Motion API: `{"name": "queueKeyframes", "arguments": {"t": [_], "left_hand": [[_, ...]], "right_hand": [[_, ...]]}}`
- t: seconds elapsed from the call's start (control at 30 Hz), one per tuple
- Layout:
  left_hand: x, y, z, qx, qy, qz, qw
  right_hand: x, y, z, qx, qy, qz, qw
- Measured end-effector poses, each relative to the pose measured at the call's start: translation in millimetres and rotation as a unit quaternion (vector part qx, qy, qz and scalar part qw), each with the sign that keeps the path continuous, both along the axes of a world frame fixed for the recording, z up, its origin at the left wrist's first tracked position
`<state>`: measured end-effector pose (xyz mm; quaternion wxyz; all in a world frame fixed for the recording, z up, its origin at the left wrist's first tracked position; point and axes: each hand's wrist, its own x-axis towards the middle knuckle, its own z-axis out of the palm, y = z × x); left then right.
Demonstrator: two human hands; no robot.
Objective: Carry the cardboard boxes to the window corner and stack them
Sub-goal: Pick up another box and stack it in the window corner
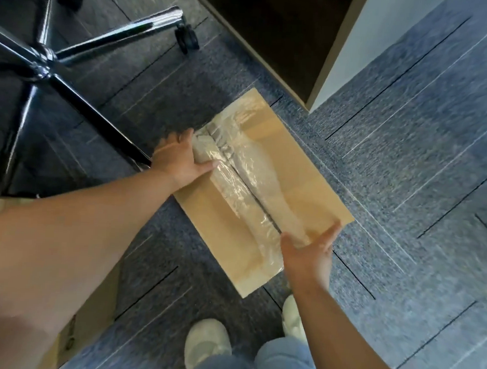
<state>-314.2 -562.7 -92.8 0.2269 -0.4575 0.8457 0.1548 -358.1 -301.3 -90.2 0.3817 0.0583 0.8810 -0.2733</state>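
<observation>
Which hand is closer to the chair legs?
Left. The left hand holds the box beside the chair legs; the right hand is at its other end.

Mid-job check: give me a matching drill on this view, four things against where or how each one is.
Things
1. left hand
2. right hand
3. chair base
4. shoes

Places or states
a. upper left of the view, standing on the carpet
b. at the near end of the cardboard box, fingers straight
c. at the far end of the cardboard box, thumb on its taped top
d. bottom of the view, white

Pairs: 1-c, 2-b, 3-a, 4-d
</observation>
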Motion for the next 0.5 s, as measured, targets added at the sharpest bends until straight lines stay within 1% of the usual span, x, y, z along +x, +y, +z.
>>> {"name": "queueKeyframes", "arguments": {"t": [0.07,0.17,0.3,0.37,0.43,0.5], "left_hand": [[5,20,1,-0.002,0.018,0.009,1.000],[20,60,-5,0.046,0.027,0.055,0.997],[35,89,-11,0.079,0.059,0.111,0.989],[31,87,-14,0.087,0.099,0.160,0.978],[24,82,-19,0.114,0.140,0.192,0.965],[13,80,-23,0.162,0.134,0.199,0.957]], "right_hand": [[-13,5,4,0.013,0.014,-0.023,1.000],[-43,16,4,0.044,0.047,-0.052,0.997],[-81,29,0,0.061,0.070,-0.033,0.995],[-87,37,-5,0.057,0.065,-0.039,0.995],[-86,43,-11,0.072,0.040,-0.057,0.995],[-84,48,-16,0.077,0.012,-0.058,0.995]]}}
